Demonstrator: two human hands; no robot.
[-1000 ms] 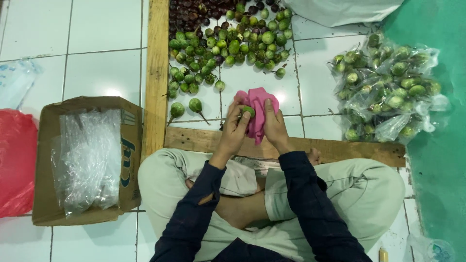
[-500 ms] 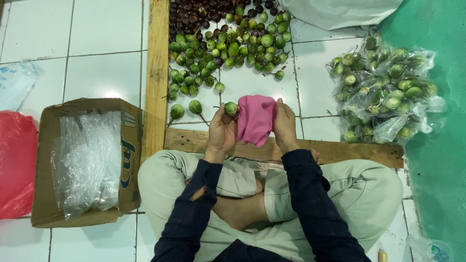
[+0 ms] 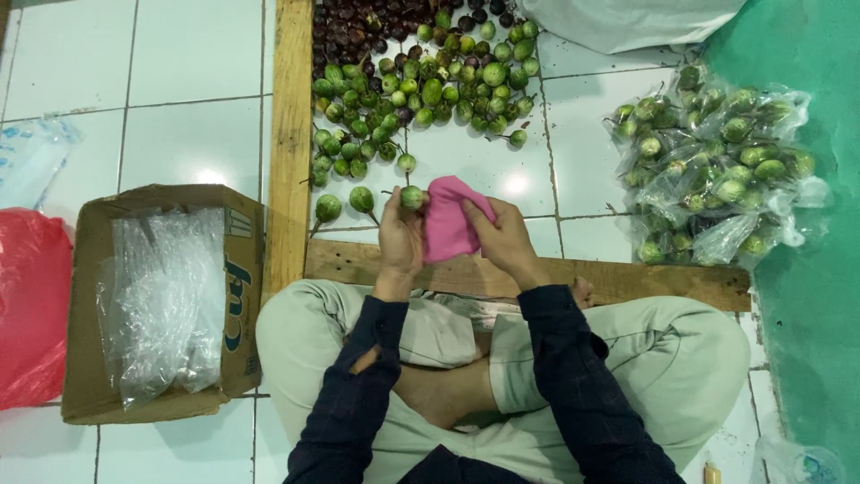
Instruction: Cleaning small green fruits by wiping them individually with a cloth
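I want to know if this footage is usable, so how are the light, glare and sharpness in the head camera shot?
Head view: even overhead light with soft shadows; bright glare spots on the white floor tiles, and sheen on the clear bags in the cardboard box. The left hand, right hand, pink cloth and green fruit look fairly sharp; straight edges bend slightly toward the frame borders.

White glazed floor tiles (image 3: 179, 54) with grey grout cover most of the ground; overhead light glares off them in small bright spots; on the right a green mat (image 3: 806, 296) lies over the tiles; a wooden plank (image 3: 291, 134) runs from far to near left of centre; a second plank (image 3: 627, 280) lies across, meeting it at a corner; a pale sack (image 3: 627, 18) sits at the far edge.
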